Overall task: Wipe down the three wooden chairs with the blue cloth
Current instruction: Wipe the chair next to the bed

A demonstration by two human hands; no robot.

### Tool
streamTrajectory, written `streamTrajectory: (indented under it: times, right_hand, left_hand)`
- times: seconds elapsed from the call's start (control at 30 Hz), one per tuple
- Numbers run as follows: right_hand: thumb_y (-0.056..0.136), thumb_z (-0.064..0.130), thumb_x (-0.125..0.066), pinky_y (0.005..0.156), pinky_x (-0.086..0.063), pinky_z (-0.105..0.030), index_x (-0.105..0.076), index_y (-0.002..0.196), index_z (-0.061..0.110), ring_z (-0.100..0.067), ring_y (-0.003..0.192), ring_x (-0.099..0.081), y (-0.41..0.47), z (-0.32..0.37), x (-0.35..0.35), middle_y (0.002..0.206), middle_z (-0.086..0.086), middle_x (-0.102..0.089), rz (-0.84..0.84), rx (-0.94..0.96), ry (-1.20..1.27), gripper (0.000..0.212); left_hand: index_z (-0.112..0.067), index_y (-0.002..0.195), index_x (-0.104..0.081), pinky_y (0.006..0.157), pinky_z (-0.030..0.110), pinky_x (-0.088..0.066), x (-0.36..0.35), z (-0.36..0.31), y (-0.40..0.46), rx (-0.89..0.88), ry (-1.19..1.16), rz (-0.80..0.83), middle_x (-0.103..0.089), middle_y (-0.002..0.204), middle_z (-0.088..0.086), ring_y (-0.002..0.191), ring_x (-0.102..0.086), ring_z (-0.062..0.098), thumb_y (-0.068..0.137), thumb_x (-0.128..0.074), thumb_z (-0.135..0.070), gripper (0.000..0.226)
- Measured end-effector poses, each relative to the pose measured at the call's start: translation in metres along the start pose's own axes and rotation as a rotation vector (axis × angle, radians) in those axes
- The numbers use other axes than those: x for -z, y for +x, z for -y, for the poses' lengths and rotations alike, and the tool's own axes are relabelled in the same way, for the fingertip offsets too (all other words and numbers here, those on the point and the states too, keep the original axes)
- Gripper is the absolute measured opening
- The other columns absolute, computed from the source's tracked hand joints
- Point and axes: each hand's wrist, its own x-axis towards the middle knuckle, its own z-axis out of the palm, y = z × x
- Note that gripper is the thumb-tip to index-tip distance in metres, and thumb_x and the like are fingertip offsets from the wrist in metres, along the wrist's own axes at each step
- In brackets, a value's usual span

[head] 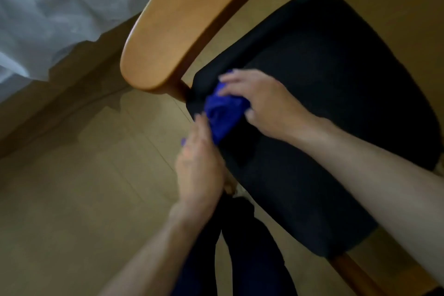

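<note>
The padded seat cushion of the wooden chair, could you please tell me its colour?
Black, plain with no pattern: the seat cushion shows in the head view.

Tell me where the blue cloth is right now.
The blue cloth lies bunched on the chair's black seat, near the wooden backrest, between left hand and right hand.

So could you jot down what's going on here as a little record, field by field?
person: standing over one wooden chair, seen from above
cloth: blue cloth, bunched up on the back corner of the black seat cushion
right hand: right hand lies over the cloth, fingers fairly straight
left hand: left hand touches the cloth's near edge, at the cushion's side
backrest: curved, light wood, untouched by either hand
floor: pale floor
other chairs: not in view
</note>
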Motion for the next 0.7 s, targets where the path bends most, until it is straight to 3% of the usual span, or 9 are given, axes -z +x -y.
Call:
streamTrajectory:
  times: [0.07,0.13,0.3,0.4,0.5,0.57,0.63,0.7]
  right_hand:
    - [0.088,-0.001,-0.051,0.117,-0.028,-0.039,-0.065,0.121,0.019,-0.018,0.138,-0.036,0.034,0.018,-0.016,0.143,0.001,-0.051,-0.103,0.031,0.035,0.041]
    - [0.092,0.001,-0.050,0.113,-0.033,-0.040,-0.068,0.116,0.016,-0.021,0.134,-0.041,0.047,0.023,-0.030,0.138,-0.002,-0.055,-0.142,0.033,0.031,0.034]
    - [0.078,-0.011,-0.055,0.117,-0.029,-0.036,-0.066,0.122,0.015,-0.018,0.140,-0.037,-0.037,-0.029,-0.031,0.144,0.002,-0.052,-0.052,-0.063,0.026,0.052]
    - [0.071,-0.012,-0.055,0.116,-0.032,-0.035,-0.069,0.119,0.017,-0.015,0.137,-0.041,-0.092,-0.041,-0.019,0.139,0.005,-0.056,0.074,-0.133,-0.026,0.058]
    - [0.078,-0.007,-0.056,0.116,-0.020,-0.021,-0.063,0.129,0.020,-0.013,0.139,-0.037,-0.080,-0.026,-0.001,0.145,0.006,-0.050,0.167,-0.082,-0.069,0.058]
    - [0.085,-0.002,-0.053,0.118,-0.023,-0.031,-0.060,0.132,0.020,-0.015,0.141,-0.035,-0.039,0.000,0.002,0.147,0.004,-0.048,0.107,0.009,-0.063,0.053]
    - [0.092,0.010,-0.038,0.117,-0.027,-0.041,-0.062,0.129,0.018,-0.020,0.141,-0.034,0.007,0.024,-0.011,0.147,0.001,-0.048,0.044,0.064,-0.023,0.044]
    - [0.091,0.022,-0.025,0.116,-0.028,-0.044,-0.066,0.124,0.017,-0.024,0.142,-0.033,0.030,0.035,-0.024,0.146,-0.002,-0.050,-0.002,0.053,0.039,0.052]
  left_hand:
    - [-0.008,0.131,-0.047,0.077,0.036,-0.044,0.004,0.015,0.027,0.032,-0.010,-0.087,-0.061,0.115,0.011,0.094,-0.059,0.029,0.088,-0.047,-0.007,0.042]
    - [-0.008,0.130,-0.047,0.075,0.037,-0.041,-0.010,0.019,0.036,0.052,0.023,-0.086,-0.058,0.123,0.013,0.096,-0.058,0.033,0.089,-0.046,-0.009,0.041]
    - [-0.012,0.144,-0.041,0.108,0.038,-0.038,-0.047,-0.002,-0.019,0.050,-0.085,-0.051,-0.038,0.150,0.009,0.132,-0.044,0.026,0.086,-0.051,0.005,0.061]
    - [-0.017,0.144,-0.041,0.113,0.028,-0.031,-0.053,-0.024,-0.071,0.022,-0.214,0.110,-0.036,0.152,0.005,0.137,-0.038,0.017,0.088,-0.055,0.002,0.061]
    - [-0.019,0.140,-0.046,0.106,0.035,-0.042,-0.039,-0.022,-0.076,0.029,-0.373,0.124,-0.054,0.137,0.009,0.123,-0.053,0.019,0.088,-0.053,0.003,0.057]
    - [-0.012,0.142,-0.042,0.099,0.032,-0.046,-0.021,-0.005,-0.050,0.043,-0.367,-0.067,-0.061,0.125,0.009,0.110,-0.059,0.019,0.085,-0.052,0.006,0.061]
    - [-0.008,0.143,-0.039,0.095,0.033,-0.045,-0.005,0.016,-0.011,0.128,-0.269,-0.224,-0.061,0.122,0.012,0.107,-0.059,0.025,0.086,-0.049,0.003,0.059]
    - [-0.006,0.134,-0.048,0.084,0.025,-0.042,-0.003,0.027,0.019,0.190,-0.210,-0.206,-0.063,0.116,0.012,0.102,-0.058,0.029,0.086,-0.046,0.001,0.048]
